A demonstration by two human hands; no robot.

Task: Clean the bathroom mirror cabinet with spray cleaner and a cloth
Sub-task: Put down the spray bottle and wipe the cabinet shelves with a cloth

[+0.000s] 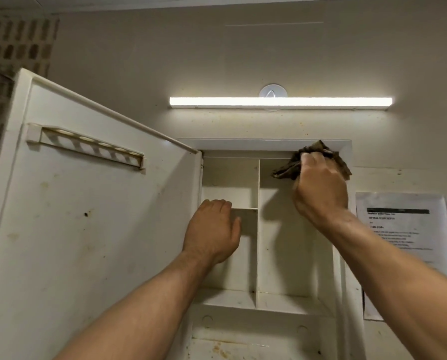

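Observation:
The white mirror cabinet (pixel 274 255) stands open on the wall, its stained door (pixel 92 216) swung out to the left. My right hand (pixel 321 188) grips a crumpled dark cloth (pixel 318 152) and holds it against the top right corner inside the cabinet. My left hand (pixel 213 229) rests on the small middle shelf (pixel 245 211) in the left compartment, fingers curled over its front edge. No spray cleaner shows in this view.
A lit tube lamp (pixel 279 101) hangs on the wall above the cabinet. A toothbrush rack (pixel 87 145) is fixed on the door's inner side. Printed sheets (pixel 404 229) are stuck to the wall at the right. A vertical divider (pixel 258 229) splits the cabinet.

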